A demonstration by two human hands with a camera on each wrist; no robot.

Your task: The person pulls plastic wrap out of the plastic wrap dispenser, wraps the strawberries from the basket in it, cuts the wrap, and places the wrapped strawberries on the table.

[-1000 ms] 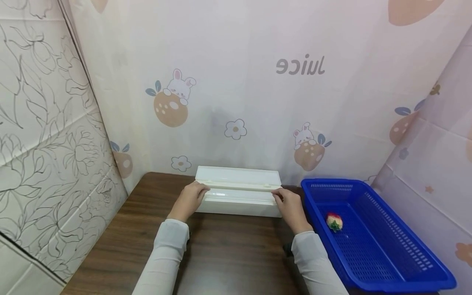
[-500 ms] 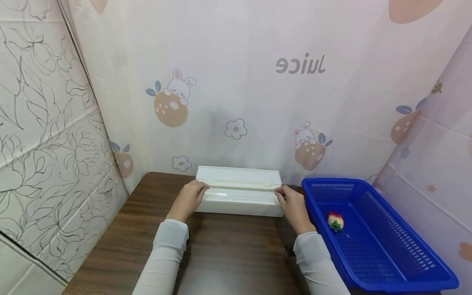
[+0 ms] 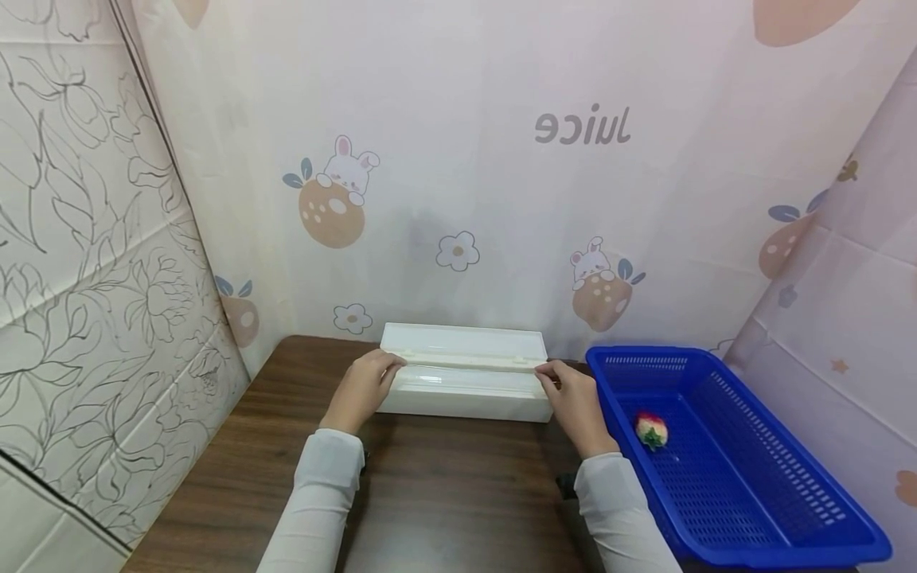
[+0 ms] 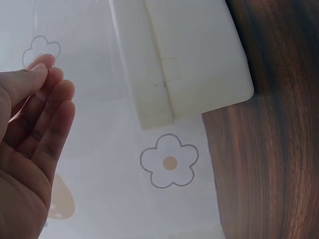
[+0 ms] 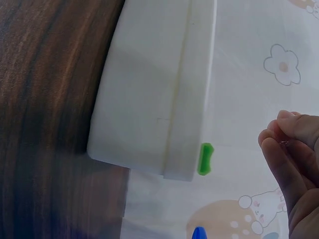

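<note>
Apparently pinching clear film (image 3: 458,379) in left hand (image 3: 361,388) and right hand (image 3: 575,403) near opposite ends of open white box (image 3: 466,403), likely to keep it evenly taut. With box near table's (image 3: 458,473) far edge, perhaps for room in front.

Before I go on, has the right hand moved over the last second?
Yes, slightly: in the head view the right hand has shifted to the right, toward the blue basket.
</note>
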